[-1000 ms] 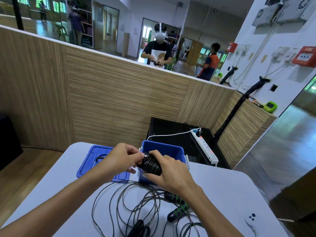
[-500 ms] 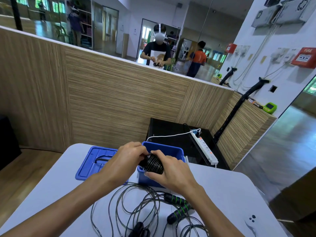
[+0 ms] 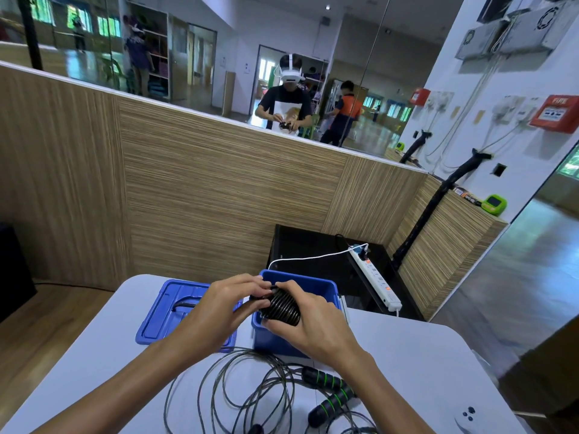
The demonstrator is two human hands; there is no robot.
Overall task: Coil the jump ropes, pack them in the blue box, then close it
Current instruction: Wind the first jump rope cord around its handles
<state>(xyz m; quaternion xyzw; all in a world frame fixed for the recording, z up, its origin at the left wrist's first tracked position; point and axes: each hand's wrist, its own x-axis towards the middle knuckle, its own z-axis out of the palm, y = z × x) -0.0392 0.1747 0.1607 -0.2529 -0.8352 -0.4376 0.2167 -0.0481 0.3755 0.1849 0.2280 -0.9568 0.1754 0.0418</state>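
Note:
Both hands hold a tightly coiled black jump rope [image 3: 280, 306] over the near-left edge of the open blue box [image 3: 316, 285]. My right hand [image 3: 316, 324] wraps round the coil from the right and below. My left hand [image 3: 224, 303] pinches its left end with the fingertips. The blue lid [image 3: 169, 311] lies flat to the left of the box. On the white table [image 3: 416, 364] in front of me lie loose loops of dark rope [image 3: 247, 389] and two black handles with green rings [image 3: 329, 393].
A black cabinet [image 3: 300, 242] stands behind the table with a white power strip [image 3: 377, 278] and a white cable on it. A wood-panelled wall with a mirror above runs across the back. A small white controller [image 3: 466, 416] lies at the table's near-right corner.
Both hands have carried the coiled rope a little up and away from me, from in front of the box to over its near-left edge. The loose ropes on the table have not moved.

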